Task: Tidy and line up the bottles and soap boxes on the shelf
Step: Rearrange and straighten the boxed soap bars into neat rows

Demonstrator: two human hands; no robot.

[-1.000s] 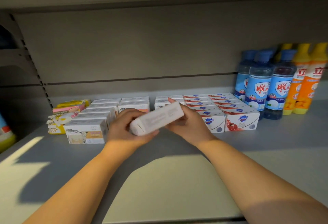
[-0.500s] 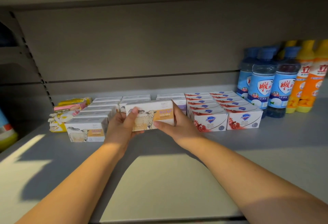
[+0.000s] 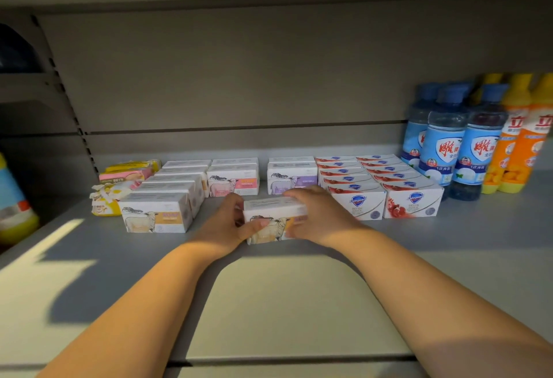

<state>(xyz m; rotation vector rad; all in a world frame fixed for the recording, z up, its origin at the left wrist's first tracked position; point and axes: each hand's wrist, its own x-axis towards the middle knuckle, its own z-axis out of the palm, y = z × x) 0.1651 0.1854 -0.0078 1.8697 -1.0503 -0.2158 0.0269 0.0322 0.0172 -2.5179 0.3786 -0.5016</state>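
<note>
1. Held soap box [image 3: 273, 229]: sits low at the front of the shelf [image 3: 299, 303], cow print facing out. It's btwn the front orange-label box [image 3: 155, 216] on the L and the red-and-white boxes [image 3: 356, 201] on the R, and well ahead of the pink-label box [image 3: 233, 181] and purple-label box [image 3: 291, 178]. Can't tell if the base is fully down.
2. Hands: left hand [image 3: 221, 222] wraps the box's L end, thumb on the front face. Right hand [image 3: 323, 213] lies over the top and R end, fingers bent round it. Neither is spread wide; both hold the same box.
3. Handling, my guess: thin carton w/ a solid bar inside, so light but stiff; corners dent if squeezed hard. Printed card is smooth and prob. slides easily on the shelf.
4. Where to hold: the two short ends, as now, which gives control of yaw when squaring it up. Avoid pressing the big front panel.
5. Risk: a nudge sideways could bump the neighbouring rows. Blue bottles [image 3: 443, 150] and orange bottles [image 3: 514, 138] stand far R, out of reach of this move.
</note>
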